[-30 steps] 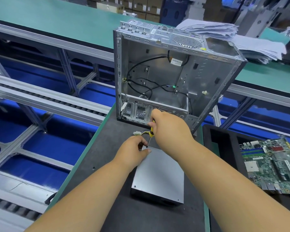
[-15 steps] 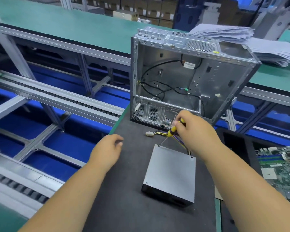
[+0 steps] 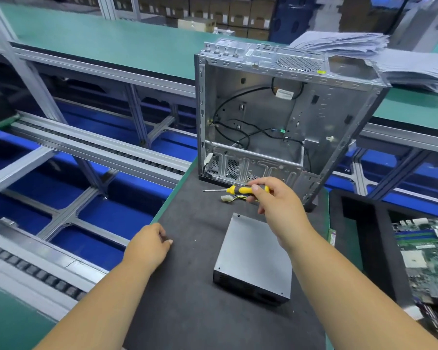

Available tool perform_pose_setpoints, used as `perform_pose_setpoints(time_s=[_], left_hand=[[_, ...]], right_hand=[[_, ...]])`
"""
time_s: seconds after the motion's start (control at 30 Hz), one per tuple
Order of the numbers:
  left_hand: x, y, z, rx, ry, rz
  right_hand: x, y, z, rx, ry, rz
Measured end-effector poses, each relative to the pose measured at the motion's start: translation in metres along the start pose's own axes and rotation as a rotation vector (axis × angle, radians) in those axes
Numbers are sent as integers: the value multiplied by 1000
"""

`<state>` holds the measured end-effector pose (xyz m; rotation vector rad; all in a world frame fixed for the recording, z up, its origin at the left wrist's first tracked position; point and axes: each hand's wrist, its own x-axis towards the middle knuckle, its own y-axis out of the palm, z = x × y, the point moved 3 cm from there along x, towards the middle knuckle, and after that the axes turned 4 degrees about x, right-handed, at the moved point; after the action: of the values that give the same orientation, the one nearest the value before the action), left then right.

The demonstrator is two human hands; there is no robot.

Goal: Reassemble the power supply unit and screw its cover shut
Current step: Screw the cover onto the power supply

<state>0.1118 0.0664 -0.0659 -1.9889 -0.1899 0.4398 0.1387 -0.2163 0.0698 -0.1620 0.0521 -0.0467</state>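
Observation:
The grey power supply unit lies flat on the dark mat with its cover on top; its yellow wires and white plug trail out behind it. My right hand hovers above the unit's far end and grips a yellow-and-black screwdriver, held level with the tip pointing left. My left hand rests on the mat near its left edge, well left of the unit, fingers loosely curled and holding nothing.
An open metal computer case stands upright just behind the unit. A black foam tray with a green motherboard sits to the right. Stacked papers lie behind the case. Conveyor rails run along the left.
My left hand has come off the unit's corner and moved left to the mat's edge. My right hand has lifted the screwdriver away from the unit and turned it level.

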Motion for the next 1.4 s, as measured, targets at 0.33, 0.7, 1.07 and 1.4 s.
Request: perform_pose_setpoints(time_s=[0.33,0.7,1.07,1.4], left_hand=[[-1,3,-11,161,36,-17],[-1,5,-13,57,0,22],[-3,-18,-46,-633,49,4],[-30,-33,-102,-1299,102,275]], right_hand=[[-5,-12,-3,-37,45,4],[-3,-11,-6,-87,39,10],[-4,-15,-4,6,47,-66],[-13,-24,14,139,-125,-89]])
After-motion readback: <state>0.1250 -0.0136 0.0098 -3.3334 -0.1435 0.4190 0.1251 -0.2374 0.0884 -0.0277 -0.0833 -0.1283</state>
